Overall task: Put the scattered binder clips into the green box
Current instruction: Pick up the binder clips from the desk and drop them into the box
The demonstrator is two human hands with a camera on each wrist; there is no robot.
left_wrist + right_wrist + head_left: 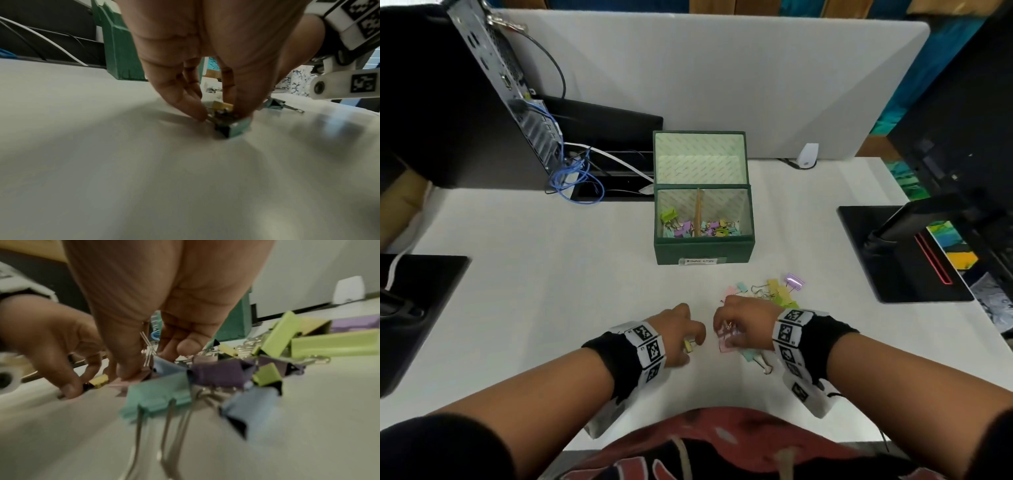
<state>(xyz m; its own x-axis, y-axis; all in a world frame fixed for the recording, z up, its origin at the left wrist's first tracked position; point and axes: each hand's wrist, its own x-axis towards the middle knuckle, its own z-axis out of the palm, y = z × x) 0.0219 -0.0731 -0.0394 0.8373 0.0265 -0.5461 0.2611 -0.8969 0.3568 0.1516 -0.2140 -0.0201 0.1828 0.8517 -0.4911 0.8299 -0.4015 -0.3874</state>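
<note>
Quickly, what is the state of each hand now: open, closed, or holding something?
Left hand: fingers pinch a small yellow binder clip on the table.
Right hand: fingers grip a pink binder clip from the pile.

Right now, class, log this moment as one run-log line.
left hand: pinches small yellow binder clip | right hand: pinches pink binder clip | green box: open, part filled | pile: on desk
</note>
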